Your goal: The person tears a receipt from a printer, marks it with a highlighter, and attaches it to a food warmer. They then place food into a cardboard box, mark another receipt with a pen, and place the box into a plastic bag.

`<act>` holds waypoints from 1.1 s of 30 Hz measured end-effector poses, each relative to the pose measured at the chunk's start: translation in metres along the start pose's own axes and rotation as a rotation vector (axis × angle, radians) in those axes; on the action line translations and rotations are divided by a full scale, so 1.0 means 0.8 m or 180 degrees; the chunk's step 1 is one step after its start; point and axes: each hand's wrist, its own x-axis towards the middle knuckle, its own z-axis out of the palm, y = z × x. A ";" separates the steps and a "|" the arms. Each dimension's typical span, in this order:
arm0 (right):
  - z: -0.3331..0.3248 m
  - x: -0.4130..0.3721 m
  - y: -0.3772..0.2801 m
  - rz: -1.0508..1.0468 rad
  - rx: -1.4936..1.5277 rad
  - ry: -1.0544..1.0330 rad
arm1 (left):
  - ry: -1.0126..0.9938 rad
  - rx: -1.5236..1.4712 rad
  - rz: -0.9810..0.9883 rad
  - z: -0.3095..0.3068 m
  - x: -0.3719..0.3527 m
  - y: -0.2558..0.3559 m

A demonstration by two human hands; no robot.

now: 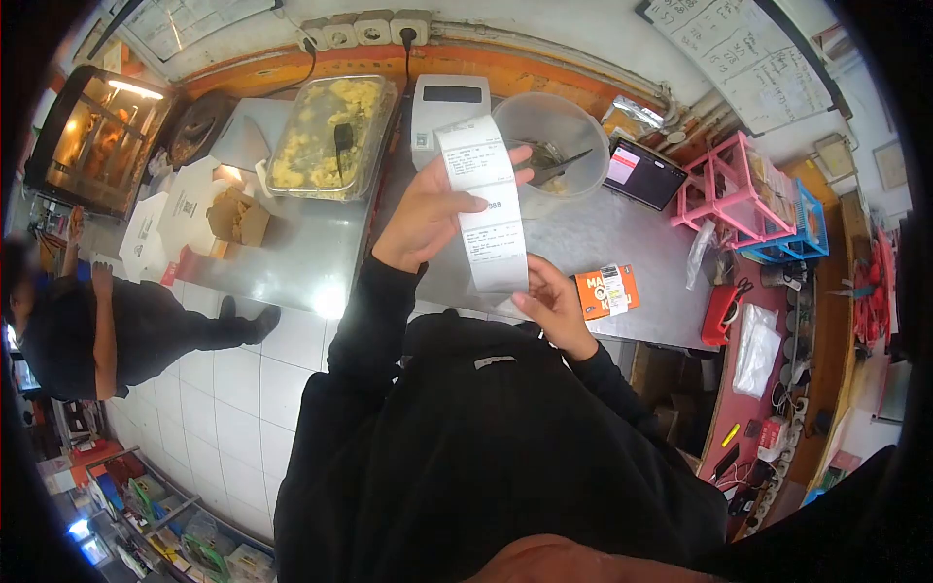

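Note:
A long printed paper receipt (491,219) hangs in front of me above the metal counter. My left hand (432,214) grips its left side, the thumb lying across the print and fingertips showing past the right edge. At the lower right end, my right hand (552,306) pinches the paper between thumb and fingers. Just right of that hand lies an orange box (595,294) with a white label (615,291) stuck on it. Behind the receipt stand a white device with a dark display (451,94) and a clear round tub (573,121) holding a dark-handled utensil.
A clear container of yellow food (330,146) sits at the back left, near an open brown food box (236,216). Right of the tub are a tablet (643,175), a pink rack (734,189) and a red tape dispenser (719,316). Another person (117,330) stands at far left.

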 end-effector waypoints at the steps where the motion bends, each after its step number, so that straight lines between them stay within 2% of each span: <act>1: -0.003 0.001 0.002 0.0072 -0.0022 0.0097 | 0.0013 0.0033 -0.0022 -0.001 -0.002 -0.002; 4: 0.002 0.004 -0.007 0.0083 -0.0006 0.0339 | 0.0164 0.0128 -0.0042 -0.001 -0.009 -0.007; 7: 0.004 0.005 -0.011 0.0062 -0.0027 0.0628 | 0.1074 0.1010 -0.0085 -0.015 -0.017 -0.023; 10: 0.006 0.004 -0.016 -0.0078 -0.0274 0.0962 | 0.2614 0.4154 0.1744 -0.032 -0.035 -0.063; 13: 0.010 0.009 -0.019 -0.0212 -0.0619 0.1061 | 0.1384 0.4502 0.2280 0.007 -0.063 -0.056; 16: 0.015 0.006 -0.026 -0.0344 -0.1212 0.0924 | 0.0665 0.5008 0.2449 0.031 -0.062 -0.057; 22: 0.012 0.010 -0.029 -0.0547 -0.1773 0.0691 | 0.0482 0.5004 0.2279 0.013 -0.058 -0.063; 28: 0.007 0.005 -0.029 -0.0383 -0.1831 0.0554 | 0.0090 0.4460 0.1466 0.003 -0.055 -0.062; 33: 0.004 -0.001 -0.030 -0.0206 -0.1810 0.0525 | 0.0279 0.4236 0.1361 -0.008 -0.052 -0.078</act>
